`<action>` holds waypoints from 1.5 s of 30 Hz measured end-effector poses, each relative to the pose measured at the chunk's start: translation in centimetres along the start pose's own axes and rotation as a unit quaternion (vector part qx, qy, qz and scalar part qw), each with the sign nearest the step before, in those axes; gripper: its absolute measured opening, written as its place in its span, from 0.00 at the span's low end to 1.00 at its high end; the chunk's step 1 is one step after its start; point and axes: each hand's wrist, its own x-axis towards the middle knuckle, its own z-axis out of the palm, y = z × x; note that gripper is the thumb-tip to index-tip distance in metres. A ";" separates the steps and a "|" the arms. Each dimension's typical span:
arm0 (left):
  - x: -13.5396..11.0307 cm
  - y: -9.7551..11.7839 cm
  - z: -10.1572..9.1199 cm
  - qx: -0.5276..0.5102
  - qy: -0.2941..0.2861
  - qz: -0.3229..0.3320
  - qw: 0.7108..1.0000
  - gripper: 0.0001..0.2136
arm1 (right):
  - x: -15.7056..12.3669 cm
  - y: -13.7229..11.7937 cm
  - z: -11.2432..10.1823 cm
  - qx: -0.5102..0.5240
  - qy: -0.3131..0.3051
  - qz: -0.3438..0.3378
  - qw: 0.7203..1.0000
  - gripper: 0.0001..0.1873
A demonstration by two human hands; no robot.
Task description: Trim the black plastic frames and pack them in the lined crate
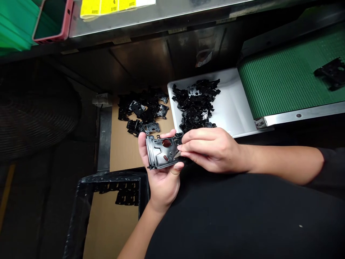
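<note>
My left hand (163,183) is closed around a black molded plastic part (159,153), gripping it by its edges. The part is tilted so its broad face shows, with a round hole and a smaller slot in it. At the part's right end my right hand (208,149) is pinched close against the surface. A small, pale, pointed blade-like piece (177,154) sticks out below its fingertips; its other end is hidden. Behind the hands, similar black parts (147,111) lie in a loose pile on a tan board (121,151).
A white tray (229,100) holds another heap of black parts (195,104). Right of it, a green conveyor belt (283,75) carries one part. A black crate (107,177) with parts stands lower left. A metal shelf (172,16) holds a phone (52,19); a fan (35,111) is at left.
</note>
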 end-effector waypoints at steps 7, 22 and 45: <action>-0.2 1.2 -2.0 0.004 -0.012 0.006 1.000 0.43 | 1.1 -0.9 1.8 -0.004 0.034 -0.034 0.999 0.05; -0.1 3.0 -8.8 -0.007 0.018 -0.024 1.000 0.49 | 4.8 -3.1 8.0 -0.010 0.044 -0.030 0.999 0.07; -2.0 6.5 -14.9 -0.129 -0.049 0.014 0.990 0.39 | 7.4 -8.4 10.2 0.093 0.075 0.118 0.986 0.09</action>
